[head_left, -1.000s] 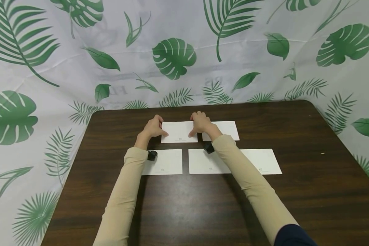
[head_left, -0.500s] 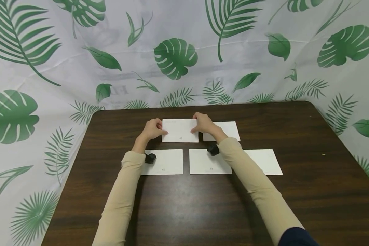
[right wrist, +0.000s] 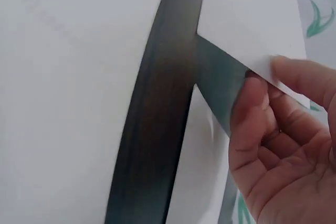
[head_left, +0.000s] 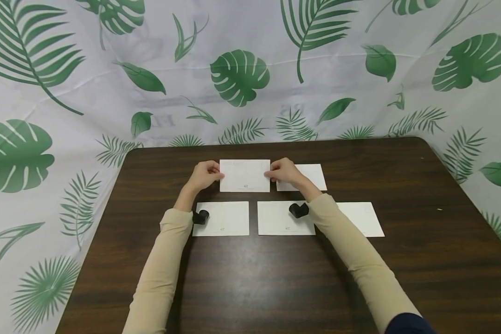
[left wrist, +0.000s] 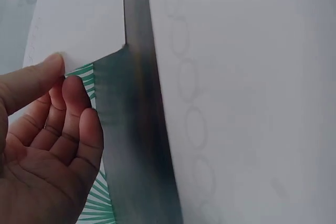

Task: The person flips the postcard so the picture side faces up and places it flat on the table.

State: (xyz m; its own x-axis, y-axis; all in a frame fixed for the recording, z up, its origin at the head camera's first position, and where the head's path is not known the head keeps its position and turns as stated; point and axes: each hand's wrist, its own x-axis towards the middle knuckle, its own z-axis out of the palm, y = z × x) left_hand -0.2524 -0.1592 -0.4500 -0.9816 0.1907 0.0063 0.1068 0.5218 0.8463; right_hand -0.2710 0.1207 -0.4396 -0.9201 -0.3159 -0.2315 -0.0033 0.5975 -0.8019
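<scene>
A white card [head_left: 245,176] in the back row is held up at its two short sides, its far edge tilted up off the table. My left hand [head_left: 203,176] pinches its left edge; in the left wrist view the thumb [left wrist: 50,72] lies on the card's face, with the fingers behind. At the opposite edge my right hand [head_left: 285,171] pinches the card in the same way, as the right wrist view shows with the thumb [right wrist: 296,74] on top. Just right of that hand lies another white card [head_left: 311,176], partly covered by it.
Three more white cards lie in a nearer row: a left one [head_left: 227,219], a middle one [head_left: 275,220] and a right one [head_left: 361,219] partly under my right sleeve. Dark wooden table [head_left: 242,283]; a leaf-patterned cloth [head_left: 171,102] hangs behind it.
The held card's far edge has risen from the table, and the card looks taller. Both hands have slid outward from its face to its side edges. The other cards stay put.
</scene>
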